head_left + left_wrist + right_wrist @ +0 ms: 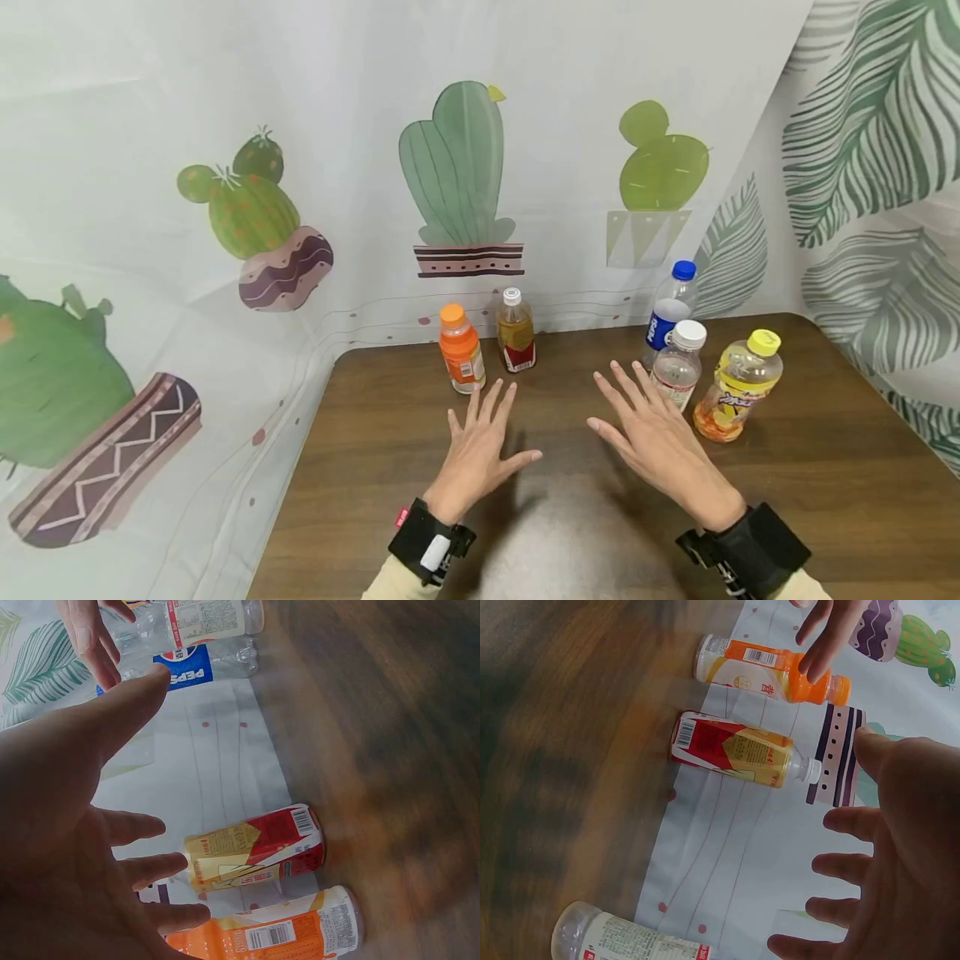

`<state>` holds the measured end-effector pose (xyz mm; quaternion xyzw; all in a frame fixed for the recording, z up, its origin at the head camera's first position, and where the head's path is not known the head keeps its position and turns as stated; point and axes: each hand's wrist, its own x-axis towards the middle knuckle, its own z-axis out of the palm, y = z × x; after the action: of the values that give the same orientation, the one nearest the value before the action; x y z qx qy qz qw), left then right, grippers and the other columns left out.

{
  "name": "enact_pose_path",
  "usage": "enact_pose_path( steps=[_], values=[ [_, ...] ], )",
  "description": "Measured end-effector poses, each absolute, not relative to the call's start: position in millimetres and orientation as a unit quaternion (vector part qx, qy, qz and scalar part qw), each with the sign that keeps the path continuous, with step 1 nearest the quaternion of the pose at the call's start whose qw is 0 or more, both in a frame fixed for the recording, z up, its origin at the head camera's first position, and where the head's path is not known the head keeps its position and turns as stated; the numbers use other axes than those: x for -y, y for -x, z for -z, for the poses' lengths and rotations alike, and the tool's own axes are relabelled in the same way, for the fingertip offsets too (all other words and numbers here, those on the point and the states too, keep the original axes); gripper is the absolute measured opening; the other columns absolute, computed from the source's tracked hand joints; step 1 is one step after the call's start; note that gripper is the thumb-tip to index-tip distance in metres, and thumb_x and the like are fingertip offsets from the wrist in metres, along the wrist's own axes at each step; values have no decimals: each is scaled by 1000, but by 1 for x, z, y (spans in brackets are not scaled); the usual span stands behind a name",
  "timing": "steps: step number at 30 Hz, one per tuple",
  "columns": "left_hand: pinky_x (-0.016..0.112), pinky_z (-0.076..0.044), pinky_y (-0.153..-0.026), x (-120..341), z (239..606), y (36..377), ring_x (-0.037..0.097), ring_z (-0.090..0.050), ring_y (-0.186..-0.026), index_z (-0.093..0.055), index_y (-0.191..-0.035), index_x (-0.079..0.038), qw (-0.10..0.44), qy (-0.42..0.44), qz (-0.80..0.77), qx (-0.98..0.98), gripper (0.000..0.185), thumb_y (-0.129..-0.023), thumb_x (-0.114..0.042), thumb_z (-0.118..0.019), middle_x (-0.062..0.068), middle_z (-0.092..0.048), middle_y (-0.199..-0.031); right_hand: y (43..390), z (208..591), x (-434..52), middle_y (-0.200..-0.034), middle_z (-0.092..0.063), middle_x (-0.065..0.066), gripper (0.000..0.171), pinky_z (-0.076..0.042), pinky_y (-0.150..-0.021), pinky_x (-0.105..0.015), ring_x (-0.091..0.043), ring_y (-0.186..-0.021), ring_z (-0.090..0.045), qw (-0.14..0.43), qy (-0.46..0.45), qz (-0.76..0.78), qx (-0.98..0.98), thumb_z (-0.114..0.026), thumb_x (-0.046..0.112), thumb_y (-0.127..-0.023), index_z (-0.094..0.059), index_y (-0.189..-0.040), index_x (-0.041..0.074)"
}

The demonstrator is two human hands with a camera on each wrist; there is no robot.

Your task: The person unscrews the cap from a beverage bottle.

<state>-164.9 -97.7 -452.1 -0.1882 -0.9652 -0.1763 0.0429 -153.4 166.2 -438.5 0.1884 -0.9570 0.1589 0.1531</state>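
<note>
Brown wood-grain desk (pixel 375 467) carries five plastic bottles, all upright in the head view. Taking the orange plastic bottle with an orange cap (pixel 461 349) as the landmark: the amber tea bottle with a white cap and red label (pixel 516 332) stands just beside it, a little farther back toward the cactus-print curtain (pixel 225 125). Well off to the other side of that tea bottle stand three more: a clear bottle with a blue cap and blue label (pixel 670 310) at the back, a clear bottle with a white cap (pixel 678 364) in front of it, and a yellow-capped bottle of yellow-orange drink (pixel 738 384) next to that one.

Both hands hover over the desk with fingers spread and straight, grasping nothing. The left hand (pixel 480 450) sits just in front of the orange bottle, fingertips close to its base but apart from it. The right hand (pixel 651 433) reaches toward the white-capped clear bottle, fingertips near it.

Only the left wrist view shows the blue label's lettering (pixel 184 666) and the orange bottle's barcode (pixel 268 936); the right wrist view shows the tea bottle's red-and-yellow label (pixel 731 748) side-on. Neither wrist view shows the yellow-capped bottle.
</note>
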Motion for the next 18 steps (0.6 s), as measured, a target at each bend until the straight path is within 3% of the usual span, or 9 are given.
enact_pose_path(
  steps=[11, 18],
  values=[
    [81, -14, -108, 97, 449, 168, 40, -9, -152, -20, -159, -22, 32, 188, 185, 964, 98, -84, -58, -71, 8, -18, -166, 153, 437, -168, -154, -40, -21, 60, -26, -118, -55, -44, -145, -29, 171, -198, -158, 952, -57, 44, -99, -48, -146, 9],
    [79, -14, -109, 97, 446, 164, 39, -9, -153, -20, -159, -22, 10, 196, 202, 959, 96, -85, -56, -70, 7, -17, -166, 145, 431, -168, -155, -39, -19, 62, -29, -117, -52, -40, -144, -35, 150, -198, -158, 956, -52, 45, -101, -43, -149, 8]
  ],
)
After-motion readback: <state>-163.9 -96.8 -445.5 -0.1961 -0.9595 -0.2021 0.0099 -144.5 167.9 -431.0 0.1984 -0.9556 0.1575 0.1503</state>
